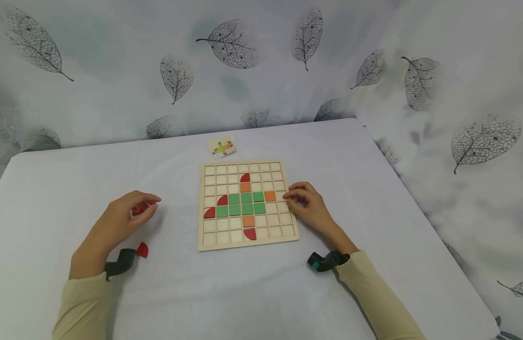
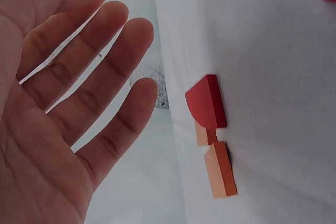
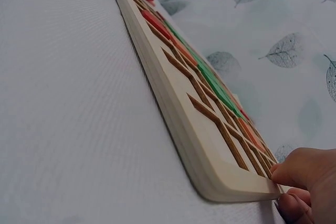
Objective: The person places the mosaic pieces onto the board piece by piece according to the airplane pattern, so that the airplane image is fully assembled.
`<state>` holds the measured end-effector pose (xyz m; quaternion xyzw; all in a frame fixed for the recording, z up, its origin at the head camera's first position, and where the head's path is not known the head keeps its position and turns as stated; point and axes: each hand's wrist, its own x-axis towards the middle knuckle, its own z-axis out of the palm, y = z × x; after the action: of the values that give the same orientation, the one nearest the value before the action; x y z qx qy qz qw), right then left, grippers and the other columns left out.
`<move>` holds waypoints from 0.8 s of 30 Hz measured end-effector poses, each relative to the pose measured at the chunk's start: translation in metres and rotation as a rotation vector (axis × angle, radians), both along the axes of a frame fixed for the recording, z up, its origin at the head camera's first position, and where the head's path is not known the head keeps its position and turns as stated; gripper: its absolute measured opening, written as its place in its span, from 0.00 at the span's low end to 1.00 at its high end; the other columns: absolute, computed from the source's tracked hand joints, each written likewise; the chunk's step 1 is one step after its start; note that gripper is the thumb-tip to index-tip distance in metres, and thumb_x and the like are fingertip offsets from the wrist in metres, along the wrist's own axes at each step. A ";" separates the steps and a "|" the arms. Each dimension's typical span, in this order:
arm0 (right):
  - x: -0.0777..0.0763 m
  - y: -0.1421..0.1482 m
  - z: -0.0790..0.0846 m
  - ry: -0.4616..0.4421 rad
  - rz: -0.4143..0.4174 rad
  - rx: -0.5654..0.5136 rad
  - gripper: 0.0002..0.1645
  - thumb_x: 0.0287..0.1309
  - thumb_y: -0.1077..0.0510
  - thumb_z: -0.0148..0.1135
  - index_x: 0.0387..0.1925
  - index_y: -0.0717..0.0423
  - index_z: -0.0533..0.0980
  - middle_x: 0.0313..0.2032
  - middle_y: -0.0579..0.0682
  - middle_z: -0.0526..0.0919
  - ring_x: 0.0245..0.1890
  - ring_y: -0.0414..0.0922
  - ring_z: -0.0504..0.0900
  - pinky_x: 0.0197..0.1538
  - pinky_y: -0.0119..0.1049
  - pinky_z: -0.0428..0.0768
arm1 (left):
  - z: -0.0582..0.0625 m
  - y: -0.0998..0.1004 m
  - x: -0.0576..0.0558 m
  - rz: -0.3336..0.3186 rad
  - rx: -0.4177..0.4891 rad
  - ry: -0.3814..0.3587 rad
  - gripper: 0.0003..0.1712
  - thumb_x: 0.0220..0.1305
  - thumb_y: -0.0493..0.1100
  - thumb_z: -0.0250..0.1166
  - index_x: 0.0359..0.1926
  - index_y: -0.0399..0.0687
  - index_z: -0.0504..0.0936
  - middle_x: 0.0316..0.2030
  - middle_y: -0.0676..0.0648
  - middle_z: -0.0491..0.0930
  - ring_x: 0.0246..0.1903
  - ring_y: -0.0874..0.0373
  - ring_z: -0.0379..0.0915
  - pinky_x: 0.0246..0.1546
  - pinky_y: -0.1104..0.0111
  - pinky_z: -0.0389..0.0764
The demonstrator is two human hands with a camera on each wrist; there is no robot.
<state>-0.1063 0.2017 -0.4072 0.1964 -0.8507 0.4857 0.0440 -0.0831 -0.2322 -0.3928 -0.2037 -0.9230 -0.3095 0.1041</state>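
My left hand [image 1: 123, 217] hovers over the left side of the table. Its fingers are loosely bent, and the left wrist view shows nothing in the palm. Beyond those fingers a red quarter-circle piece [image 2: 206, 102] rests on the cloth beside two orange pieces [image 2: 220, 170], which the hand hides in the head view. Another red quarter-circle [image 1: 142, 250] lies near the left wrist. My right hand [image 1: 308, 205] holds the right rim of a wooden grid board [image 1: 248, 244] between thumb and fingers. Green squares [image 1: 246, 198], orange squares [image 1: 270, 196] and red quarter-circles [image 1: 250, 233] sit in the board's cells.
Behind the board lies a small pattern card [image 1: 221, 147] with a printed green, orange and red figure on a grid. A white cloth [image 1: 193, 293] covers the table. Leaf-patterned fabric [image 1: 261, 71] hangs along the back and right side.
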 end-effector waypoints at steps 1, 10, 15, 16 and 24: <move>0.000 0.000 0.000 0.000 -0.002 0.000 0.07 0.56 0.75 0.61 0.38 0.73 0.81 0.48 0.70 0.74 0.38 0.58 0.78 0.44 0.35 0.76 | -0.001 -0.002 -0.001 0.002 0.002 -0.002 0.13 0.57 0.31 0.69 0.44 0.43 0.84 0.34 0.52 0.81 0.31 0.70 0.68 0.33 0.79 0.72; 0.000 0.000 0.001 -0.016 -0.005 0.001 0.08 0.57 0.75 0.61 0.39 0.73 0.81 0.49 0.70 0.74 0.40 0.58 0.77 0.44 0.32 0.75 | -0.009 -0.020 -0.002 0.030 0.016 -0.034 0.14 0.55 0.30 0.69 0.45 0.40 0.83 0.33 0.50 0.80 0.31 0.74 0.68 0.37 0.85 0.70; 0.000 0.001 0.000 -0.019 -0.001 0.002 0.08 0.57 0.74 0.61 0.39 0.73 0.81 0.49 0.70 0.74 0.40 0.58 0.77 0.44 0.31 0.75 | -0.010 -0.026 -0.001 0.059 0.014 -0.049 0.15 0.54 0.30 0.71 0.45 0.40 0.83 0.34 0.48 0.81 0.30 0.72 0.67 0.32 0.83 0.70; 0.000 0.001 0.000 -0.019 0.000 0.002 0.08 0.57 0.74 0.61 0.39 0.73 0.81 0.49 0.70 0.74 0.40 0.58 0.77 0.44 0.31 0.75 | -0.010 -0.028 -0.001 0.066 0.014 -0.050 0.16 0.53 0.30 0.71 0.45 0.39 0.83 0.34 0.47 0.81 0.30 0.71 0.67 0.32 0.83 0.69; -0.002 0.001 -0.002 -0.028 -0.008 0.005 0.08 0.57 0.74 0.61 0.39 0.72 0.81 0.49 0.69 0.74 0.41 0.58 0.76 0.44 0.32 0.74 | -0.013 -0.043 0.003 0.140 0.008 -0.146 0.19 0.56 0.32 0.70 0.49 0.38 0.82 0.40 0.42 0.79 0.34 0.73 0.63 0.34 0.84 0.66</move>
<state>-0.1081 0.2024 -0.4094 0.1862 -0.8532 0.4861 0.0338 -0.0798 -0.2756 -0.4060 -0.1154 -0.9388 -0.3193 0.0588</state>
